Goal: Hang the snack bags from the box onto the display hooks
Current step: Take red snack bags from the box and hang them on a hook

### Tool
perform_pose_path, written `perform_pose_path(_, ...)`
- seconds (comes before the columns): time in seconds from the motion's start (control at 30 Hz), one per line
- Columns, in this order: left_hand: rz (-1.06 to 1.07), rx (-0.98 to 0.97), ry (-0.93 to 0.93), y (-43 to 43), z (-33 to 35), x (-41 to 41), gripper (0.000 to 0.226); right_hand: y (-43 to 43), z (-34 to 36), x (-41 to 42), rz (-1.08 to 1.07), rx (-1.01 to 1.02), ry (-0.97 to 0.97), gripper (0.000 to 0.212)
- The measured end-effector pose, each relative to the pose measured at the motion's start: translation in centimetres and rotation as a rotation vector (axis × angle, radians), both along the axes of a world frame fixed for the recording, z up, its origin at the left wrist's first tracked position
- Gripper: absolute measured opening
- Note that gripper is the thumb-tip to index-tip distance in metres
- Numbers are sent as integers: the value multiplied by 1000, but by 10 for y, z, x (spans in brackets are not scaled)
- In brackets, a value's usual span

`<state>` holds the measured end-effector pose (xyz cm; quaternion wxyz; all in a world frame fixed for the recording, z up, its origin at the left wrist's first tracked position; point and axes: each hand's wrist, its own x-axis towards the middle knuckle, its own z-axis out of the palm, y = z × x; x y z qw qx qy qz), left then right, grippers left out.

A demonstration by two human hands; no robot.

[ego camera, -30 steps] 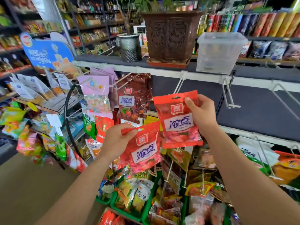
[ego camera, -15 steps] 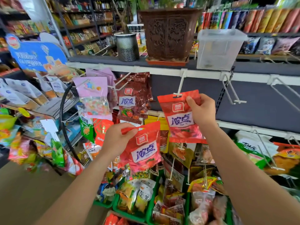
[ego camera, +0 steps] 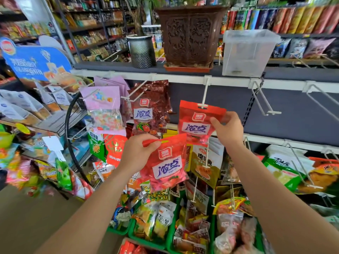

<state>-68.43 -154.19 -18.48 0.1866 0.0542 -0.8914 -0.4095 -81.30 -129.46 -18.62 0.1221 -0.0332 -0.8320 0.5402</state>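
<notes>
My right hand (ego camera: 227,129) grips the right edge of a red snack bag (ego camera: 196,121). The bag's top hole sits at the tip of a white display hook (ego camera: 205,92) that comes down from the shelf rail. My left hand (ego camera: 139,153) holds a second red snack bag (ego camera: 167,164) by its top left corner, lower and to the left. A row of darker red bags of the same brand (ego camera: 146,110) hangs on the hook to the left. The box is out of view.
Two bare wire hooks (ego camera: 262,99) stick out to the right of my hand. A carved brown planter (ego camera: 190,35) and a clear plastic bin (ego camera: 245,52) stand on the shelf above. Green crates of snacks (ego camera: 172,233) sit below, and a blue-topped rack (ego camera: 36,63) stands at left.
My right hand lifted its red bag up and brought its top hole onto the tip of the white hook. My left hand has stayed put with the other bag.
</notes>
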Motion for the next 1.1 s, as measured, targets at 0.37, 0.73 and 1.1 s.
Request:
perform_pose_path(0.37,-29,37,25,19,-1,-12,5,-22,-31,72,416,-23,-14,28)
perform_pose_path(0.73,-35,170,-22,18,4,-1,7,-27,-29,71,350,-109,-29,13)
perform_pose_path(1.1,-99,149,15,5,10,-6,7,-6,-8,48,218,-60,45,17)
